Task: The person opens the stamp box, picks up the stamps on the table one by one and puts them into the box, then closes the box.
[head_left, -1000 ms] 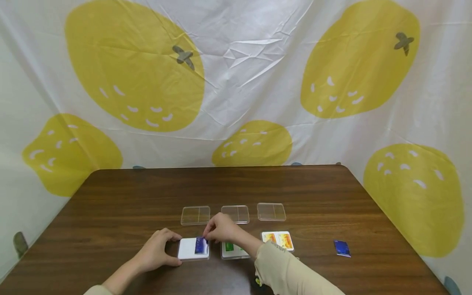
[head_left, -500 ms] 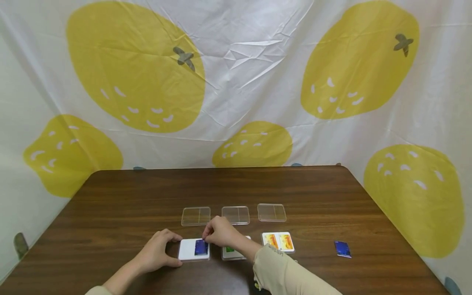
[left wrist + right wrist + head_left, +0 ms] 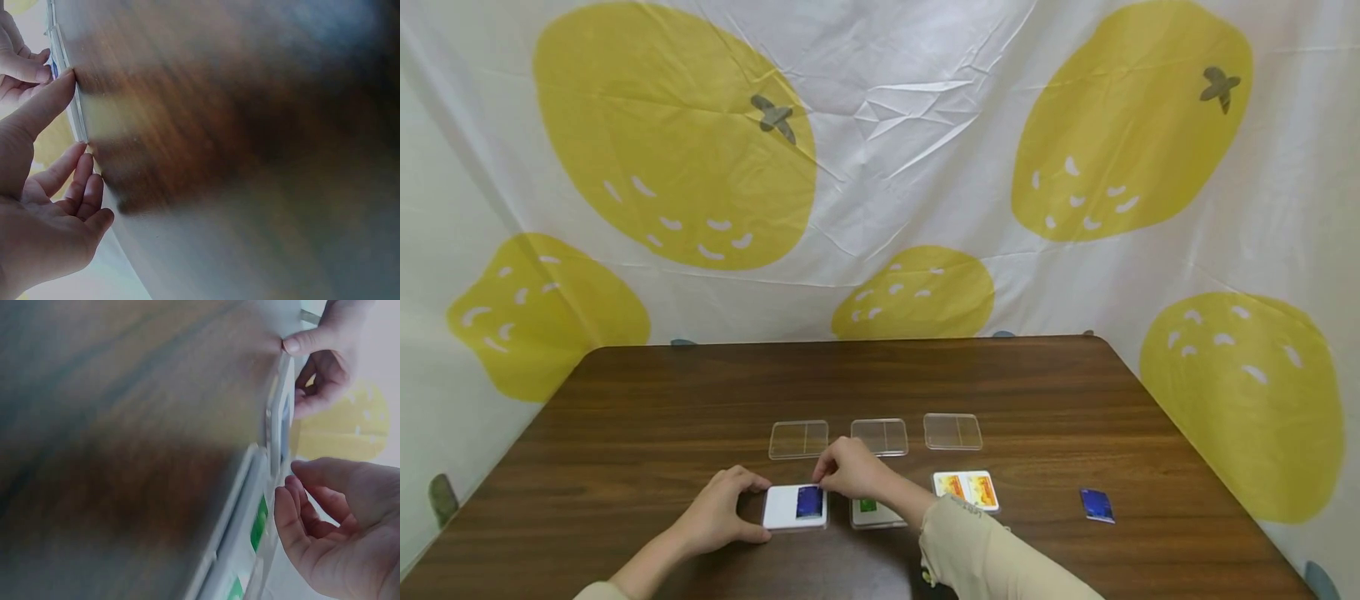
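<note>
L hand (image 3: 722,508) grips white case (image 3: 779,507) at its L edge, thumb near side, index far side; R hand (image 3: 850,468) has bunched fingertips at far R corner of blue card (image 3: 809,502), can't tell if pinching or just touching. Card's in case's R half, pale glare of 1 s ago now gone, so prob lying flat & nearly seated; L half bare white, 2nd blue card (image 3: 1097,506) on table (image 3: 1045,400) well off to R

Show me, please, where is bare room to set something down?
Bare table lies between the orange-card case and the loose blue packet, behind the three clear lids, and left of the left hand. Crowded: around the white case, by the right hand and green-card case.
</note>
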### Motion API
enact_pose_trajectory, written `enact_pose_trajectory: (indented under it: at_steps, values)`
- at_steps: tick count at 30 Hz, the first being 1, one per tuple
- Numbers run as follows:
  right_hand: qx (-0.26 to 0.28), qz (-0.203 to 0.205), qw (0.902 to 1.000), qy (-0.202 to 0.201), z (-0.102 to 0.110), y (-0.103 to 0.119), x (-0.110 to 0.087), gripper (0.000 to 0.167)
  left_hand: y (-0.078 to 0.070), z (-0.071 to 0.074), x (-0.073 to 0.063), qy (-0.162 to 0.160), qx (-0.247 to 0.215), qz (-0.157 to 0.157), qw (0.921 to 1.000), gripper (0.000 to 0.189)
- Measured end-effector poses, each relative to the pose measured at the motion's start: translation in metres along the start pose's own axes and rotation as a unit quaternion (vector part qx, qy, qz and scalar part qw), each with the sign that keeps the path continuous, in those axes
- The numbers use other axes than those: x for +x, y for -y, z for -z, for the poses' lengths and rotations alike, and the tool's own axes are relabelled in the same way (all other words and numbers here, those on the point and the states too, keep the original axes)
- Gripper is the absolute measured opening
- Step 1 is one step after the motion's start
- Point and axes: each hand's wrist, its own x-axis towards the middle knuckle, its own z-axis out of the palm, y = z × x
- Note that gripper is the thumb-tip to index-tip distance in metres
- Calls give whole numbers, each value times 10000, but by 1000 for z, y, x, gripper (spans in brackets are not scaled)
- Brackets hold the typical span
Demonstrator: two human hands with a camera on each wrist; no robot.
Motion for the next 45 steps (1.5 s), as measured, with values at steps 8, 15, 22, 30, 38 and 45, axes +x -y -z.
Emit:
enact_pose_trajectory:
  at_steps: [8, 15, 22, 30, 38, 45]
  values:
    - [259, 33, 9992, 295, 24, -10, -15, 5, 1, -1, 0, -17, 13, 87, 10000, 54]
    - [589, -12, 9968, 534, 55, -30, -45, 9, 1, -1, 0, -28, 63, 39, 10000, 56]
    - [967, -204, 9936, 543, 81, -54, -83, 12, 1, -1, 1, -39, 79, 17, 10000, 55]
    - [1227, -276, 9914, 367, 105, -86, -122, 15, -1, 0, -1, 12, 70, 41, 10000, 56]
    - [1401, -830, 9866, 134, 138, -113, -162, 24, -1, 0, 0, 44, 82, 58, 9999, 56]
    - [1207, -1244, 9841, -399, 158, -140, -196, 25, -1, 0, 0, 49, 63, 92, 9999, 56]
